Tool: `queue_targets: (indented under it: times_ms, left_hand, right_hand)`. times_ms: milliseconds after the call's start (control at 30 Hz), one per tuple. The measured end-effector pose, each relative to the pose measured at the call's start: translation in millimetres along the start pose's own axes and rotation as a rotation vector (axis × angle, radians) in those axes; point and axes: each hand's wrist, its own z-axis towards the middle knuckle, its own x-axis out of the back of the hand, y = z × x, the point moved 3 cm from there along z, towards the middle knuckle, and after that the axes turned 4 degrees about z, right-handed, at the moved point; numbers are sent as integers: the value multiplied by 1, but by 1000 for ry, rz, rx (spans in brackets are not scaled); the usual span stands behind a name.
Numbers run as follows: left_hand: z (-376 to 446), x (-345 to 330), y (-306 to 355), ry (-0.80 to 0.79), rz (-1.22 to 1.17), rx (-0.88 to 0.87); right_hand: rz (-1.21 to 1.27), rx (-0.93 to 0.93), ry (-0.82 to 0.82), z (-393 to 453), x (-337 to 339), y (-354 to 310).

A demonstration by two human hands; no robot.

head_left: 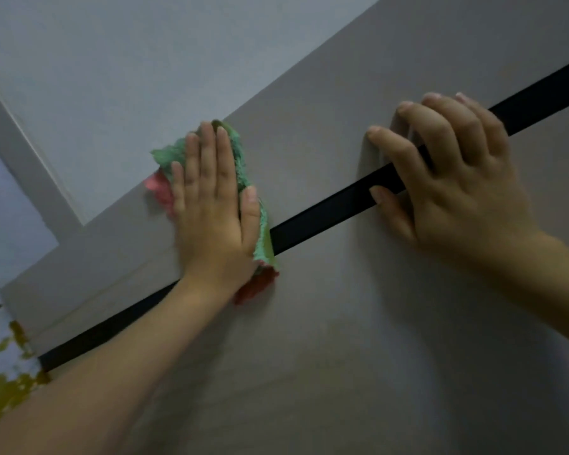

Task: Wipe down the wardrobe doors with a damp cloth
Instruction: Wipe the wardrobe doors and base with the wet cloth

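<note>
The grey wardrobe door [342,323] fills most of the view, seen from below at a steep tilt. A black strip [326,208] runs diagonally across it. My left hand [211,205] lies flat with straight fingers on a green and pink cloth [243,159], pressing it against the door near its upper edge and over the strip. My right hand [450,178] rests on the door to the right, its fingers bent and spread across the black strip, fingertips touching the panel. It holds nothing.
Above the wardrobe's top edge lies the pale ceiling [145,60], with a wall corner [23,152] at the left. Yellow-green blotches [4,382] show at the lower left edge of the view, too blurred to identify.
</note>
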Motion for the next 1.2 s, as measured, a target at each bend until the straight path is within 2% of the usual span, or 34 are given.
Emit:
queue_targets:
  times_ms: [100,233,300,367,467,533,600,633,767,833,900,1000,1067,1133,1200]
  left_hand:
    - [-19,-3,12,-23,19,-79]
    - [-80,-14,47,-112,7,-495]
    - [-85,-15,49,-115,-4,-583]
    - [-60,-13,46,-96,-1,-510]
    - [-4,-4,35,-14,-6,-195]
    - [16,0,32,24,3,-73]
    - [7,-2,40,10,22,-92]
    - [-11,-5,47,-17,27,-162]
    - [-107,-15,77,-148,-9,-638]
    - [-116,-19,72,-136,-4,-713]
    - [-96,-17,67,-116,-16,-612]
    - [-46,-10,60,-59,-34,-297]
    - [-29,-7,60,-20,-28,-175]
    - [-38,-10,65,-25,-18,-175]
    - [-77,-16,74,-73,8,-329]
  right_hand:
    - [-8,-4,9,0,-1,1]
    - [-12,-8,28,1,3,0]
    - [-14,-3,29,0,2,0]
    - [-11,-4,37,-1,3,0]
    - [-7,3,20,-3,1,0]
    - [-7,0,6,-1,1,0]
    - [-5,-4,7,1,1,1]
    - [-2,-4,14,2,1,1]
    - [-4,1,46,1,4,2]
    - [-4,-3,52,-2,4,1]
    - [-6,-1,55,-3,3,-1]
    - [-24,-6,38,-3,3,-2]
    - [-36,-15,22,-3,3,-1]
    - [-46,-30,7,-3,3,1]
    - [-63,-47,9,-4,5,-2]
